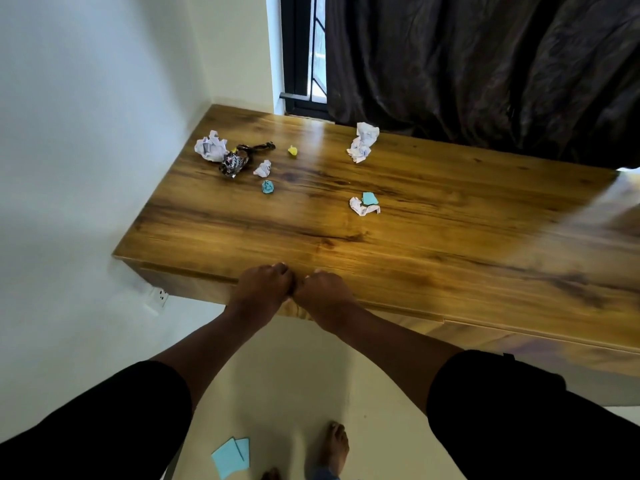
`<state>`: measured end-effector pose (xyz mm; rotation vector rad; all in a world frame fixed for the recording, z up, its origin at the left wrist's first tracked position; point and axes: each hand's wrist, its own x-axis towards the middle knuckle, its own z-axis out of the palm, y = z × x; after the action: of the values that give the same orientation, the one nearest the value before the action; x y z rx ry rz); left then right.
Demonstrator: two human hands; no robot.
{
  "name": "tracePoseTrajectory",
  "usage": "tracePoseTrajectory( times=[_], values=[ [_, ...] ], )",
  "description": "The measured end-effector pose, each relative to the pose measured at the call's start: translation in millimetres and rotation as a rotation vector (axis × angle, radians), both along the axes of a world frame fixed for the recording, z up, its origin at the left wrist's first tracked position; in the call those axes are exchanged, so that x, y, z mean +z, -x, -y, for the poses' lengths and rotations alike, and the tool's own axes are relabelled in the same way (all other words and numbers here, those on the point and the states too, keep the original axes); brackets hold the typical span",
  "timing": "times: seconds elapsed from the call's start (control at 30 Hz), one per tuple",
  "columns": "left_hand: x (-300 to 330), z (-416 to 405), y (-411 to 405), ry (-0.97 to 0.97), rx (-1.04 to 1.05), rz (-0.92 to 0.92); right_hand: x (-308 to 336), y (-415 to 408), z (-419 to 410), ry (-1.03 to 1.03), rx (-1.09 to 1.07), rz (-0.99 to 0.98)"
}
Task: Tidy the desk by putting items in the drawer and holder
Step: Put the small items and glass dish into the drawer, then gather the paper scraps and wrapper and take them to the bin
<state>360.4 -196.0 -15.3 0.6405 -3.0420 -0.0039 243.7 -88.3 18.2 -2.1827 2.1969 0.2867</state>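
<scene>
Both hands, left [265, 285] and right [323, 289], curled shut at the surface's [433, 237] near edge, apparently gripping the drawer [194, 284] lip; crumpled papers [362, 142] lay far back, light, soft, likely pinchable anywhere.

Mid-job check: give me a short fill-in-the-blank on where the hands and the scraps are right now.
1. Both hands, left hand and right hand, rest at the desk's ____ edge.
2. The yellow scrap lies on the ____.
3. The blue sticky notes lie on the ____.
4. The window is partly covered by a dark ____.

Missing words: front (near); desk; floor; curtain.
</scene>
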Motion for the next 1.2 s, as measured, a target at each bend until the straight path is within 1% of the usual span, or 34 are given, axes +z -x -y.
tracePoseTrajectory(
  times=[0.07,0.2,0.27,0.4,0.5,0.63,0.73,0.87,0.93,1.03,1.07,1.1,1.17,1.2],
  values=[
    [3,0,3,0.004,0.004,-0.008,4,1,1,-0.033,0.029,-0.017],
    [5,-1,10,0.047,0.026,-0.028,7,5,4,-0.07,0.076,0.017],
    [3,-3,10,0.047,0.032,-0.045,2,6,5,-0.06,0.108,-0.046],
    [-2,-4,7,0.027,0.044,-0.085,-17,8,7,-0.131,0.214,-0.19],
    [-5,-6,9,0.024,0.059,-0.111,-24,16,9,-0.15,0.273,-0.248],
    [-6,-11,10,0.017,0.089,-0.14,-33,20,12,-0.103,0.293,-0.278],
    [-6,-11,11,0.02,0.102,-0.146,-33,22,12,-0.096,0.309,-0.237],
    [4,0,12,-0.016,0.064,-0.101,-17,29,9,-0.009,0.346,-0.055],
    [12,11,13,-0.046,0.038,-0.051,-16,35,7,-0.008,0.36,0.038],
    [19,27,17,-0.11,0.017,0.0,-17,48,6,0.031,0.362,0.052],
    [23,32,21,-0.147,0.03,0.017,-20,54,8,0.012,0.325,0.064],
    [27,36,27,-0.19,0.054,0.032,-24,61,14,0.008,0.246,0.075],
    [35,44,44,-0.259,0.1,0.011,-29,78,27,0.077,0.091,0.121],
    [38,48,52,-0.286,0.131,-0.015,-24,89,33,0.099,-0.009,0.195]
  ],
)
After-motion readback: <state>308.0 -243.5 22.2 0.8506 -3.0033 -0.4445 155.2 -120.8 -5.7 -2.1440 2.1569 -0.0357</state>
